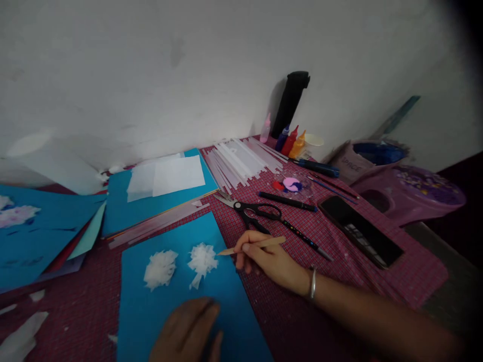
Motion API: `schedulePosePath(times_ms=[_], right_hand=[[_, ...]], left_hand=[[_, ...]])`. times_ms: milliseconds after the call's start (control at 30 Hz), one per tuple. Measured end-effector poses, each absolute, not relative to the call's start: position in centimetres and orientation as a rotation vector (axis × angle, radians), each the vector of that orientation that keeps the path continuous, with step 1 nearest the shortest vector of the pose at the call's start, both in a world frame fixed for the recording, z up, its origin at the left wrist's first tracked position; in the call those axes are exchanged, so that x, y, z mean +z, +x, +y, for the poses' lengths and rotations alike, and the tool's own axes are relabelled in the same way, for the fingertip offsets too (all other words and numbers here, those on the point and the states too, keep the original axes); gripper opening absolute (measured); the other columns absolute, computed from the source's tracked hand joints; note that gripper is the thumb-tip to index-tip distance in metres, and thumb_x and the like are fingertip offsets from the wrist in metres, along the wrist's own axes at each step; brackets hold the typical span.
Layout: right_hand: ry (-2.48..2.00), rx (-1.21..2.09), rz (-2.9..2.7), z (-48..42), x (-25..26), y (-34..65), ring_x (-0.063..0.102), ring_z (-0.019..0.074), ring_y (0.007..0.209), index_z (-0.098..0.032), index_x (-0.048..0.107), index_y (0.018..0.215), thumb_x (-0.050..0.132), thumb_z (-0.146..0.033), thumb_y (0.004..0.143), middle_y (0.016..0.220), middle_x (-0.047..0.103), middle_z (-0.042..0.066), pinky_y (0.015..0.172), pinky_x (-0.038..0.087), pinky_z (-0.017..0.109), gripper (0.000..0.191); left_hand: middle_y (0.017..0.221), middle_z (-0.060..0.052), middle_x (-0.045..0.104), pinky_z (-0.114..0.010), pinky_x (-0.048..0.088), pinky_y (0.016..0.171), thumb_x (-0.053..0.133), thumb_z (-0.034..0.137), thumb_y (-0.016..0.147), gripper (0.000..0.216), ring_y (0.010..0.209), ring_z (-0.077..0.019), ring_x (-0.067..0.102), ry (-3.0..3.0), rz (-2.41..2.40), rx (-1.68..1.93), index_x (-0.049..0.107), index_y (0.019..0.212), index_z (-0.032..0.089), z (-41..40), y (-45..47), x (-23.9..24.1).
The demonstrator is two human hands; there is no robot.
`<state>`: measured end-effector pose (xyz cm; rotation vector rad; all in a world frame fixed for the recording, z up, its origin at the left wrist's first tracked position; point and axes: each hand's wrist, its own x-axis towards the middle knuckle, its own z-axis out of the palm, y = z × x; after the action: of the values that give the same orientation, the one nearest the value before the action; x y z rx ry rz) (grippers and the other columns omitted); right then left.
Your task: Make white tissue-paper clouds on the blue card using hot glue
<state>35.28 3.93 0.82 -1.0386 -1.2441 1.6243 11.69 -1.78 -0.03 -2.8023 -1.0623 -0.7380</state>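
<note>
My right hand point(266, 259) is closed around a thin wooden stick point(252, 246), held like a pencil. The stick's tip points at the right one of two white tissue-paper tufts point(202, 260) on a blue paper sheet point(177, 306). The other tuft point(160, 269) lies a little to its left. My left hand point(186, 332) rests flat on the near part of the blue sheet, fingers stretched out and holding nothing. A metal bangle sits on my right wrist.
Black scissors point(256, 211), a black pen point(289, 201), a dotted brush point(305, 239) and a dark phone point(360, 230) lie on the red checked cloth. White paper strips point(241, 160), colour bottles point(290, 141), a black flask point(290, 103), purple tubs point(407, 193) stand behind. More blue sheets point(33, 229) lie left.
</note>
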Motion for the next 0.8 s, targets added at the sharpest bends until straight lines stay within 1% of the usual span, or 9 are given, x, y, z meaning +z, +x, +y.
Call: schedulePosePath(times_ms=[100, 167, 233, 300, 367, 500, 600, 700, 800], right_hand=[[-1.047, 1.650, -1.228, 4.1, 1.0, 35.3, 0.053, 0.0080, 0.054, -0.016, 0.056, 0.086, 0.047, -0.032, 0.091, 0.070, 0.063, 0.001, 0.046, 0.038, 0.018, 0.019], [-1.052, 1.677, -1.236, 4.2, 1.0, 35.3, 0.053, 0.0079, 0.054, -0.015, 0.056, 0.086, 0.047, -0.031, 0.091, 0.071, 0.063, 0.001, 0.046, 0.038, 0.018, 0.019], [-1.058, 1.691, -1.248, 4.2, 1.0, 35.3, 0.053, 0.0076, 0.055, -0.016, 0.057, 0.085, 0.046, -0.029, 0.092, 0.071, 0.062, 0.000, 0.047, 0.038, 0.018, 0.018], [-1.062, 1.695, -1.261, 4.2, 0.9, 35.3, 0.053, 0.0074, 0.056, -0.016, 0.057, 0.085, 0.045, -0.027, 0.093, 0.071, 0.061, 0.000, 0.049, 0.039, 0.018, 0.018], [-1.057, 1.689, -1.277, 4.2, 0.9, 35.3, 0.053, 0.0074, 0.057, -0.016, 0.057, 0.085, 0.044, -0.024, 0.093, 0.071, 0.060, 0.000, 0.050, 0.040, 0.019, 0.017], [-1.038, 1.637, -1.369, 4.3, 1.0, 35.5, 0.054, 0.0080, 0.058, -0.016, 0.057, 0.084, 0.043, -0.019, 0.092, 0.071, 0.061, 0.000, 0.055, 0.044, 0.020, 0.016], [-1.056, 1.584, -1.516, 4.3, 1.4, 35.5, 0.055, 0.0090, 0.060, -0.016, 0.059, 0.085, 0.043, -0.016, 0.090, 0.073, 0.061, 0.000, 0.058, 0.045, 0.022, 0.016], [-1.097, 1.561, -1.622, 4.4, 1.8, 35.5, 0.056, 0.0095, 0.062, -0.017, 0.060, 0.087, 0.042, -0.014, 0.089, 0.073, 0.062, 0.000, 0.058, 0.046, 0.022, 0.018], [-1.088, 1.538, -1.656, 4.4, 1.9, 35.6, 0.056, 0.0095, 0.063, -0.017, 0.060, 0.088, 0.042, -0.013, 0.089, 0.074, 0.063, 0.000, 0.059, 0.046, 0.022, 0.019]], left_hand=[[0.109, -0.009, 0.064, -0.032, 0.056, 0.079, 0.050, 0.036, 0.088, 0.035, 0.097, -0.0209, 0.065, -2.765, -1.464, -0.707, 0.053, 0.120, 0.022, 1.4, 11.2, 2.1], [0.117, -0.011, 0.060, -0.039, 0.055, 0.083, 0.051, 0.036, 0.086, 0.042, 0.104, -0.0246, 0.062, -2.783, -1.609, -0.661, 0.050, 0.125, 0.021, 3.4, 11.5, 2.5], [0.117, -0.013, 0.059, -0.045, 0.054, 0.085, 0.055, 0.038, 0.082, 0.046, 0.105, -0.0277, 0.060, -2.811, -1.651, -0.645, 0.053, 0.122, 0.018, 4.8, 12.1, 2.1], [0.112, -0.013, 0.061, -0.047, 0.052, 0.086, 0.060, 0.039, 0.078, 0.044, 0.103, -0.0294, 0.060, -2.837, -1.646, -0.634, 0.058, 0.115, 0.016, 5.6, 12.9, 1.2], [0.105, -0.011, 0.063, -0.045, 0.053, 0.084, 0.061, 0.036, 0.079, 0.036, 0.098, -0.0278, 0.061, -2.862, -1.642, -0.643, 0.061, 0.109, 0.017, 6.0, 13.4, 0.7], [0.091, -0.006, 0.065, -0.035, 0.054, 0.074, 0.053, 0.029, 0.085, 0.017, 0.085, -0.0206, 0.063, -2.928, -1.599, -0.734, 0.065, 0.092, 0.020, 6.2, 13.8, 0.7], [0.085, -0.005, 0.064, -0.032, 0.054, 0.069, 0.049, 0.025, 0.088, 0.017, 0.080, -0.0183, 0.063, -2.976, -1.509, -0.763, 0.065, 0.083, 0.021, 6.1, 13.8, 1.1], [0.081, -0.004, 0.063, -0.030, 0.053, 0.066, 0.047, 0.022, 0.088, 0.018, 0.076, -0.0169, 0.062, -3.023, -1.429, -0.753, 0.064, 0.080, 0.020, 6.0, 13.9, 1.1], [0.082, -0.004, 0.063, -0.031, 0.053, 0.068, 0.047, 0.020, 0.089, 0.019, 0.077, -0.0171, 0.062, -3.005, -1.388, -0.761, 0.063, 0.081, 0.020, 5.8, 14.0, 0.8]])
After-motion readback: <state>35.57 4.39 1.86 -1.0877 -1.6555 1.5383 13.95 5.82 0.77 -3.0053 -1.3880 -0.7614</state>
